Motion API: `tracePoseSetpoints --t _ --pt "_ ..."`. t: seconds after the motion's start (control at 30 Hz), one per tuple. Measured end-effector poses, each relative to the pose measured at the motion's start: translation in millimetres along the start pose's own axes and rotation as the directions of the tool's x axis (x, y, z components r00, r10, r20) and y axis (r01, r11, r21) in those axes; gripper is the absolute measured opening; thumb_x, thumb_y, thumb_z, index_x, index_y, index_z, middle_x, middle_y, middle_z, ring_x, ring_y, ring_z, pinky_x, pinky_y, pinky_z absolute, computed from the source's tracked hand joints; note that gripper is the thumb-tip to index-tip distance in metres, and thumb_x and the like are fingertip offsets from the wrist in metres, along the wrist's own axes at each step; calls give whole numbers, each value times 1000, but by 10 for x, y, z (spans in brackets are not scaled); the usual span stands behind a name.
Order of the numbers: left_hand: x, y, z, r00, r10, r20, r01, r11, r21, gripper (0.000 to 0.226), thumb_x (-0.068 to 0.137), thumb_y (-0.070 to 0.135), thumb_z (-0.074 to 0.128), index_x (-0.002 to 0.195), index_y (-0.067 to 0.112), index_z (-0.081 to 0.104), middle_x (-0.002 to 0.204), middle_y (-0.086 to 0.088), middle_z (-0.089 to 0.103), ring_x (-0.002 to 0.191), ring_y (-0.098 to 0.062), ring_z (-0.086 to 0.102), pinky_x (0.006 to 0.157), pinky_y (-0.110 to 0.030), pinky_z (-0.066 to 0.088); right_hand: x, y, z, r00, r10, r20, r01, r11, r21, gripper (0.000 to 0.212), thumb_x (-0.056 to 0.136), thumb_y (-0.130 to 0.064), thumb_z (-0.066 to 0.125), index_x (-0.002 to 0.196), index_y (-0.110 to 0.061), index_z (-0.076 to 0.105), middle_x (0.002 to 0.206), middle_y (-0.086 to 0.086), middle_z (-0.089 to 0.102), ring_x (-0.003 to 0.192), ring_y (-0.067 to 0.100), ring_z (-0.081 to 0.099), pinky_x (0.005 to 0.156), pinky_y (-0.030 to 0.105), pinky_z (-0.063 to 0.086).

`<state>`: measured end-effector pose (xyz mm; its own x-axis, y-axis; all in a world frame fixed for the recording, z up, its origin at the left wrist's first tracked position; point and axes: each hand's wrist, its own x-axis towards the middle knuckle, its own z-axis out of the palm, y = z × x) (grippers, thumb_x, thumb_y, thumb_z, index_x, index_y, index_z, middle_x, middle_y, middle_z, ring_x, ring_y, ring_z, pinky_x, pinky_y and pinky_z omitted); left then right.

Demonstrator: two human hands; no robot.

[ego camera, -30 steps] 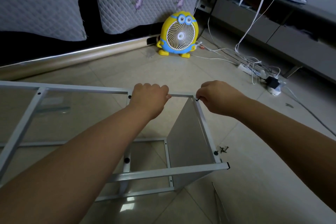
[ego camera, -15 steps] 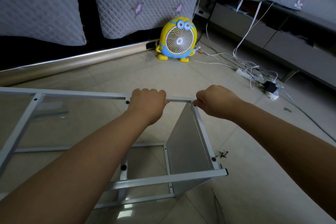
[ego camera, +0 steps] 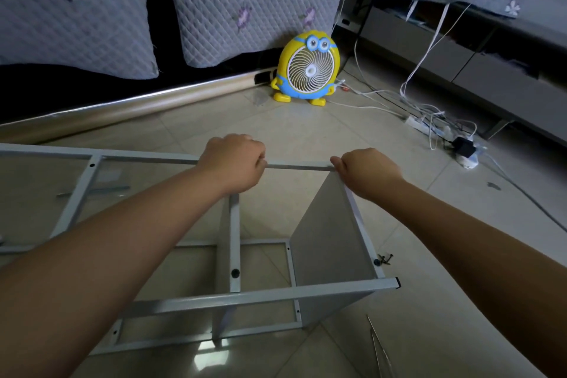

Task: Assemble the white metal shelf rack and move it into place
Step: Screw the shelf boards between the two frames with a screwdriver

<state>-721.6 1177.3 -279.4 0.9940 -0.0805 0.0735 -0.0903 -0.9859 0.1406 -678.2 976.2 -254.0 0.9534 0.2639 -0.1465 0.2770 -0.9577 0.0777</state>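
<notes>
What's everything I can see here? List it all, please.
shelf rack: one, white, on its side on the floor
shelf panel: one, pale grey, at the rack's right end
fan: one, yellow and blue, on the floor behind
quilted covers: three, grey with purple flowers, along the top
power strip: one, white, right, among white cables
screws: a few, black, on the floor by the panel
left hand: one, grips the rack's far rail
right hand: one, grips the rail's right corner
</notes>
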Motion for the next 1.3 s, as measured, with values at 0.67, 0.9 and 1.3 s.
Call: tracePoseSetpoints --t 0.67,0.9,1.3 --pt "-63 -45 95 998 -61 12 61 998 16 25 99 25 32 108 13 52 111 -8 58 102 -28 53 86 -34 34 -4 94 -299 940 -313 133 322 945 -50 20 89 -5 49 101 -3 66 99 11 68 80 17 55 55 14 31" --pt "-73 -61 82 997 -76 27 76 997 -17 26 100 26 31 107 13 53 111 -9 58 103 -29 52 86 -33 34 98 49 -352 931 -274 242 277 961 23 16 88 -1 51 93 -2 65 88 11 71 65 17 63 51 2 39" --pt "-68 -55 71 996 -74 48 74 997 -1 26 100 26 29 106 13 50 103 -7 58 93 -25 51 80 -32 32 121 16 -420 941 -255 224 253 967 39 17 89 0 50 96 -4 65 89 12 70 70 18 64 65 18 48"
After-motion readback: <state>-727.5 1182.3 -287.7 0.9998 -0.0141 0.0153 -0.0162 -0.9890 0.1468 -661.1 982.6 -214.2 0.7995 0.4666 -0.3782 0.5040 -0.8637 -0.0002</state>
